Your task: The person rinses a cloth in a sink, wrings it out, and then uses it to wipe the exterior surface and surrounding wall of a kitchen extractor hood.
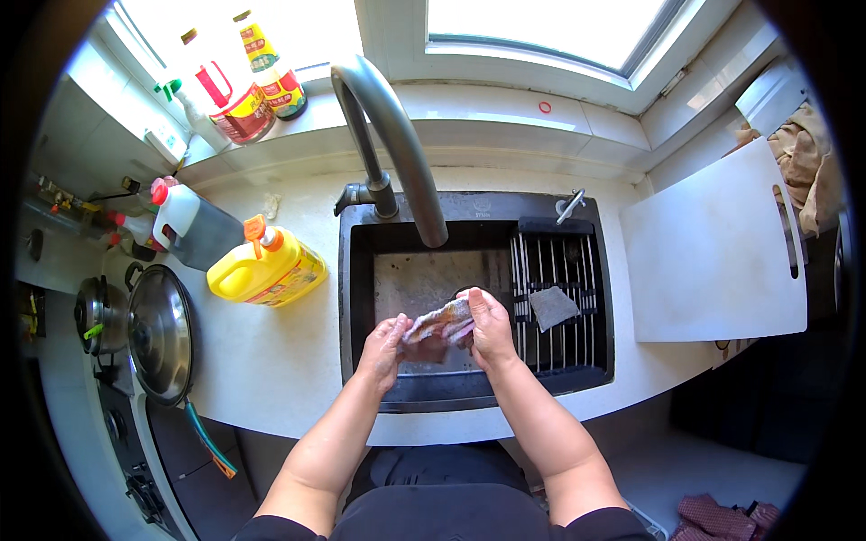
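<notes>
Over the dark sink (356, 298), a wet-looking patterned cloth (440, 323) is stretched between my two hands. My left hand (386, 350) pinches its left end, and my right hand (488, 326) grips the other end, fingers curled round it. Part of the cloth hangs below, blurred. Above the sink's back half arches a grey faucet (397, 126), its spout end beyond the cloth. A metal drying rack (550, 263) covers the right part of the sink, with a grey scouring pad (553, 307) lying on it.
Left of the sink stand a yellow jug (271, 268), a dark-liquid jug (198, 230) and a lidded pan (161, 334). Bottles (242, 113) line the windowsill. A white cutting board (713, 248) leans at the right. A small dispenser (570, 206) sits on the sink's back rim.
</notes>
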Tool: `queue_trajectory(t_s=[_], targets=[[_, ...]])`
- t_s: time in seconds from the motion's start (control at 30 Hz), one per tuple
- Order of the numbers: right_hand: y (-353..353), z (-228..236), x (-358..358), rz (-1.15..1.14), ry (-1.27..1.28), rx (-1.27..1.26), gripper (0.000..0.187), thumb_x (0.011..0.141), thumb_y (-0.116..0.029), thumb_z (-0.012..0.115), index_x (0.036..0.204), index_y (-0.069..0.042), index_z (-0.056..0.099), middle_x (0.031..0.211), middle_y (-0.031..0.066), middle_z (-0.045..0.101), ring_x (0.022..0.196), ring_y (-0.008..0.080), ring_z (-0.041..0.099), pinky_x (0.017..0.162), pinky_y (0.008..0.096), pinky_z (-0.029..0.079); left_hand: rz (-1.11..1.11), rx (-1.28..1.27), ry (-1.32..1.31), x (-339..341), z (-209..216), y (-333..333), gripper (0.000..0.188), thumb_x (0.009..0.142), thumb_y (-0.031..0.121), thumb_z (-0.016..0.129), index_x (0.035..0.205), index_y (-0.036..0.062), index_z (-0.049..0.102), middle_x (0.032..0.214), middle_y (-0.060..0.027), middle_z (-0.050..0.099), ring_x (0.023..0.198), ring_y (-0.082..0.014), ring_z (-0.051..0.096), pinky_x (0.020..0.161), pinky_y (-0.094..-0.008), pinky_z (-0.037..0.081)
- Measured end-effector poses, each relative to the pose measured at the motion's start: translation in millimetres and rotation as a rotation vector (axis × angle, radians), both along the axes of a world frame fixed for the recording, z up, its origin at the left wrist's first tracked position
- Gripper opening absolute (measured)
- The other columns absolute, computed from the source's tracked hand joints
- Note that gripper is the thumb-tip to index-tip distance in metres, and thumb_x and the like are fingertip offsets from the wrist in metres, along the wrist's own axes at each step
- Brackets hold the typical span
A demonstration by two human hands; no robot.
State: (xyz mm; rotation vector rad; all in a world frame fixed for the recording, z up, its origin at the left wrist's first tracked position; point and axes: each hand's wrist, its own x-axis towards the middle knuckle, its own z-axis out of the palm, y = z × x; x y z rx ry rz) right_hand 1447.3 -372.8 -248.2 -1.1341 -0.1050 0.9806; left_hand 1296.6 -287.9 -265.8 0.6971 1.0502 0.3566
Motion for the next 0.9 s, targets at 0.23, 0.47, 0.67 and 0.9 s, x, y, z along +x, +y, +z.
queue_trajectory(t_s=[0.23, 0.47, 0.67, 0.9], targets=[[3, 4, -9, 0.067, -0.006, 0.002, 0.034, 0.089, -0.038, 0.054, 0.085, -0.004, 0.055, 0.073, 0.0014, 0.056, 0.064, 0.0088, 0.053, 0.059, 0.0244, 0.045, -0.255, 0.438, -0.221, 8, 7, -11, 0.023, 0.092, 0.023, 0.052, 0.089, 0.0023, 0.06, 0.079, 0.0008, 0.059, 0.072, -0.0059, 0.051, 0.069, -0.0204, 0.042], [-3, 0, -12, 0.063, -0.479, -0.292, 0.044, 0.084, -0.039, 0.062, 0.06, -0.004, 0.05, 0.055, -0.0003, 0.046, 0.054, 0.0073, 0.041, 0.048, 0.0268, 0.036, 0.142, 0.362, -0.182, 32, 15, -14, 0.032, 0.095, 0.035, 0.044, 0.084, 0.007, 0.054, 0.068, 0.0038, 0.049, 0.062, -0.0043, 0.042, 0.057, -0.0217, 0.038], [21, 9, -29, 0.05, -0.996, -0.466, 0.036, 0.088, -0.025, 0.051, 0.06, -0.004, 0.054, 0.06, 0.0203, 0.055, 0.054, 0.0364, 0.056, 0.048, 0.0433, 0.043, 0.114, 0.305, -0.069, 53, 21, -31, 0.037, 0.094, 0.038, 0.044, 0.079, 0.0069, 0.057, 0.065, 0.0007, 0.05, 0.058, -0.0085, 0.044, 0.051, -0.0253, 0.037], [18, -2, -21, 0.018, -1.072, -0.456, 0.037, 0.091, -0.025, 0.047, 0.062, -0.002, 0.054, 0.059, 0.0193, 0.052, 0.053, 0.0363, 0.054, 0.047, 0.0414, 0.04, 0.06, 0.35, 0.001, 58, -5, -34, 0.039, 0.093, 0.038, 0.046, 0.074, 0.0053, 0.055, 0.068, 0.0005, 0.052, 0.062, -0.0072, 0.044, 0.053, -0.0264, 0.039]])
